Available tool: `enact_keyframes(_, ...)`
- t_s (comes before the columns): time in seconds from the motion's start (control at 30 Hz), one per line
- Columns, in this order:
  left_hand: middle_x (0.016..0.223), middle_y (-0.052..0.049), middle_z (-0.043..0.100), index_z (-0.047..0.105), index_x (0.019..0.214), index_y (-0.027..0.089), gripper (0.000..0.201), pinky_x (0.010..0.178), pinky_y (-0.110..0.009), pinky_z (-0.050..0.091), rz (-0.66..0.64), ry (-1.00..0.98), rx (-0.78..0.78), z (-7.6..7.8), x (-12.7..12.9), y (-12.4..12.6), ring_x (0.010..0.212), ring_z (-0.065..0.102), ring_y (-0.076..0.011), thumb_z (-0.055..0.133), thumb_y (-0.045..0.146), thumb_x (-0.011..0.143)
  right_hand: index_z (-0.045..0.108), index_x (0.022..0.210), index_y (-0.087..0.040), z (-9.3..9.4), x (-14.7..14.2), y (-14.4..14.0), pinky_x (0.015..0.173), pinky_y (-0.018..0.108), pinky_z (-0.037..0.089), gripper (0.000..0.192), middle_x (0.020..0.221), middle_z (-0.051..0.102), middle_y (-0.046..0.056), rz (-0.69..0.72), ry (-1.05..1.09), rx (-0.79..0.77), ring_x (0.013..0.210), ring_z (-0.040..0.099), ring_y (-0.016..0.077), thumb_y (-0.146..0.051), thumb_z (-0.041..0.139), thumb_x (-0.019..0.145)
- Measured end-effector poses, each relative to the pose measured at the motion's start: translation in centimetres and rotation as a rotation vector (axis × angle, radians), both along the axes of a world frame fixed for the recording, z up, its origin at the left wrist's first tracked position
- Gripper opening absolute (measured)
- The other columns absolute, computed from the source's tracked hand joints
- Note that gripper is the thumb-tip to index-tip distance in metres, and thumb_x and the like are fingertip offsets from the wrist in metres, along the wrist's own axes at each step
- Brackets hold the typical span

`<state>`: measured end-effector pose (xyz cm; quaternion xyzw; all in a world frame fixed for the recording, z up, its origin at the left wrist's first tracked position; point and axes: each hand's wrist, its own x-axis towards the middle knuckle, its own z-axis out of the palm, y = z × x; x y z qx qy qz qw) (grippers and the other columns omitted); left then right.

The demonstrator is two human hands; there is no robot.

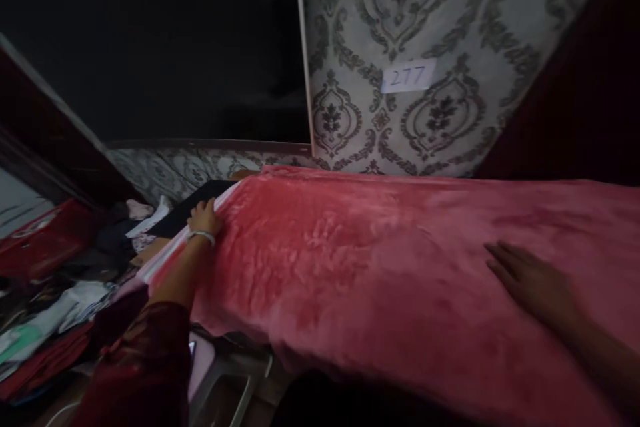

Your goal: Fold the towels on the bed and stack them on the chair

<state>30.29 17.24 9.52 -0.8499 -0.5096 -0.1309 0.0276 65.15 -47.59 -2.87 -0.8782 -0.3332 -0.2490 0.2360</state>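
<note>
left hand (204,217) pinched the red fleece blanket (380,260) edge, right hand (533,280) lay flat and open; one-sided tug could've bunched it.

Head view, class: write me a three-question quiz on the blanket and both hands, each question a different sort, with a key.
1. True or false: the right hand lies flat on the red blanket.
2. Where is the left hand? A) on the blanket's left edge B) on the wall C) lifted in the air
3. What number is on the label on the patterned wall?

Key
1. True: palm down, fingers spread.
2. A: it rests at the edge, a bangle on the wrist.
3. 277.
</note>
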Motion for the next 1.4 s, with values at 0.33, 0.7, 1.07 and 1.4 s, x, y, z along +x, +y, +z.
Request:
enact_keyframes(0.33,0.136,-0.007,0.062,0.063,0.128,0.021,0.042,0.115,-0.034,0.036,-0.835,0.03,-0.132,-2.4,8.3,-10.3,0.128,0.053,-0.0219,0.05,0.032,0.09,0.071,0.106,-0.018,2.8,-5.2,6.7,0.084,0.037,0.047,0.026,0.098,0.069,0.011,0.054,0.131,-0.028,0.092,0.062,0.0255,-0.032,0.058,0.088)
enact_keyframes(0.7,0.098,-0.01,0.07,0.062,0.074,0.022,0.018,0.102,-0.039,0.046,-0.74,-0.069,-0.125,-3.4,9.6,-12.8,0.103,0.063,-0.0246,0.047,0.02,0.083,0.063,0.075,-0.021,2.6,-4.7,8.2,0.072,0.033,0.037,0.019,0.082,0.064,0.009,-0.03,0.073,0.024,0.082,0.054,0.0232,-0.016,0.051,0.089)
enact_keyframes(1.07,0.088,-0.006,0.069,0.055,0.088,0.022,0.02,0.084,-0.029,0.05,-0.606,-0.314,-0.087,-2.3,8.5,-13.3,0.086,0.064,-0.0199,0.035,0.025,0.09,0.06,0.085,-0.021,2.4,-5.4,7.6,0.08,0.036,0.042,0.026,0.087,0.063,0.011,-0.011,0.019,0.183,0.086,0.055,0.0245,-0.028,0.039,0.099)
enact_keyframes(1.4,0.09,-0.009,0.068,0.053,0.09,0.022,0.019,0.083,-0.031,0.049,-0.511,-0.383,-0.006,-1.9,9.1,-13.1,0.088,0.066,-0.0227,0.034,0.027,0.092,0.064,0.119,-0.02,2.6,-6.0,7.8,0.083,0.037,0.047,0.032,0.102,0.064,0.01,0.186,0.022,0.11,0.096,0.057,0.0249,-0.038,0.056,0.094)
